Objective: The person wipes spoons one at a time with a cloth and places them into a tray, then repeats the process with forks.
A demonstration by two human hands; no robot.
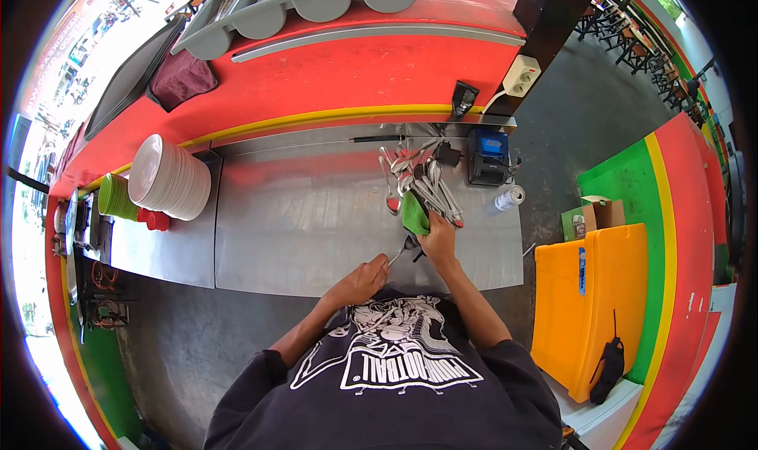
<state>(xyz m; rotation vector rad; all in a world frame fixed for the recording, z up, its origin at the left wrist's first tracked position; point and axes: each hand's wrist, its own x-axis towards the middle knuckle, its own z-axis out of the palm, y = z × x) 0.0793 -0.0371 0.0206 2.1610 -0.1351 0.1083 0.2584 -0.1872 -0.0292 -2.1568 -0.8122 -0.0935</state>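
My left hand (367,281) is closed around the handle of a spoon (409,243) near the counter's front edge. The spoon's bowl points up and to the right, towards my other hand. In my right hand (439,238) a green cloth (414,214) is gripped; part of it hangs out on the left side. Just beyond the cloth lies a loose heap of metal spoons and forks (430,183) on the steel counter (308,213). My right fingers are partly hidden from above.
A black receipt printer (488,159) and a can (510,198) stand right of the heap. Stacked white plates (178,181), green bowls (117,197) and red cups (157,220) are at the left. A grey cutlery tray (260,12) tops the red ledge. A yellow box (560,308) stands right.
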